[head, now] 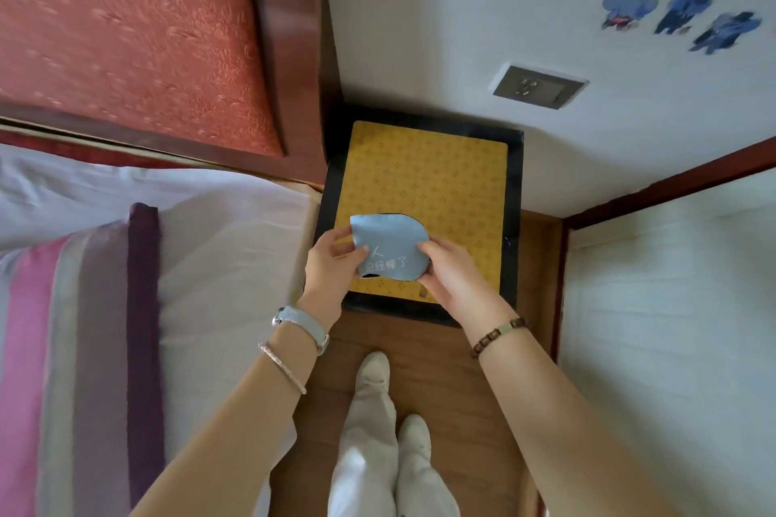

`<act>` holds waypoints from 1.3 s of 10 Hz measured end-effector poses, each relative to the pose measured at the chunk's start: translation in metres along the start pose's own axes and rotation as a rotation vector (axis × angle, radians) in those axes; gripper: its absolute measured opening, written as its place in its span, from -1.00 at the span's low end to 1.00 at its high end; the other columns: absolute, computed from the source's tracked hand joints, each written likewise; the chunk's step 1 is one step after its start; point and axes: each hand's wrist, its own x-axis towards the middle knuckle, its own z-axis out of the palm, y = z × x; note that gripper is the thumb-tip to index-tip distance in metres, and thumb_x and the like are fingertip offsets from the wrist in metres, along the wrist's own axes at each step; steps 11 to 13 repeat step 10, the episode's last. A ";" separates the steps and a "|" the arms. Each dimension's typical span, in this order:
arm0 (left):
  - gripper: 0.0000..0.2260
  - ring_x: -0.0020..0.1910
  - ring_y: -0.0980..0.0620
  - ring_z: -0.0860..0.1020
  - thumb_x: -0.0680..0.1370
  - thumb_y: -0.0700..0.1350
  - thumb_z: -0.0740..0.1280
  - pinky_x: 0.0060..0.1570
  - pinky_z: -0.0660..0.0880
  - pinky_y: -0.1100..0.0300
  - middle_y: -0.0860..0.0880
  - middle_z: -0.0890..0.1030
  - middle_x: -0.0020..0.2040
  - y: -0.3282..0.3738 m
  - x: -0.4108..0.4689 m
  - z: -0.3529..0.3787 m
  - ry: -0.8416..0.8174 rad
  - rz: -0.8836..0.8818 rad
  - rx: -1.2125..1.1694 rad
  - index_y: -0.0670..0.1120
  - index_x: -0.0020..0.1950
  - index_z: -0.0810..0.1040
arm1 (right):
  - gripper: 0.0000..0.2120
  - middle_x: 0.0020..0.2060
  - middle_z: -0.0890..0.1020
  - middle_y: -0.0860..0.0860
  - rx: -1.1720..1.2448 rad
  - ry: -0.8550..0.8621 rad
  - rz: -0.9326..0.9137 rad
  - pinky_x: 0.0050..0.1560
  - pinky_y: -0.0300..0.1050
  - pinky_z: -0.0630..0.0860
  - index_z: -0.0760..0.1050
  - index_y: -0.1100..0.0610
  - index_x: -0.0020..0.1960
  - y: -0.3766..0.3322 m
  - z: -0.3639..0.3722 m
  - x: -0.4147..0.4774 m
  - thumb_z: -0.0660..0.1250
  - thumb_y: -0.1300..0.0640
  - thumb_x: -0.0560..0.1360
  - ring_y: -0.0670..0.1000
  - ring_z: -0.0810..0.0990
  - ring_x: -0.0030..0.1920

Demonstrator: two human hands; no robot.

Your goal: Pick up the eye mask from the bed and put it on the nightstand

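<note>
A light blue eye mask (388, 246) with white writing and a black edge is held over the near part of the nightstand (515, 197), which has a black frame and a yellow patterned top. My left hand (331, 260) pinches the mask's left side. The mask's right side is gripped by my right hand (451, 269). Whether the mask touches the yellow top I cannot tell. The bed (218, 222) with its white sheet lies to the left.
A pink and purple striped pillow (84, 327) lies on the bed by a red padded headboard (126, 42). The wall behind the nightstand has a socket (539, 86) and blue stickers (672, 8). My legs and shoes stand on the wooden floor (441, 382).
</note>
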 end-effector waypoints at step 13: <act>-0.81 0.01 0.04 0.54 0.59 -0.04 0.26 0.19 0.49 -0.05 0.07 0.59 0.01 0.002 0.017 -0.004 -0.045 -0.169 -0.118 0.06 0.18 0.55 | -0.65 0.39 0.49 0.09 -0.027 0.070 -0.109 0.38 0.00 0.40 0.44 0.13 0.41 -0.011 -0.011 0.006 0.15 0.11 0.66 0.06 0.50 0.31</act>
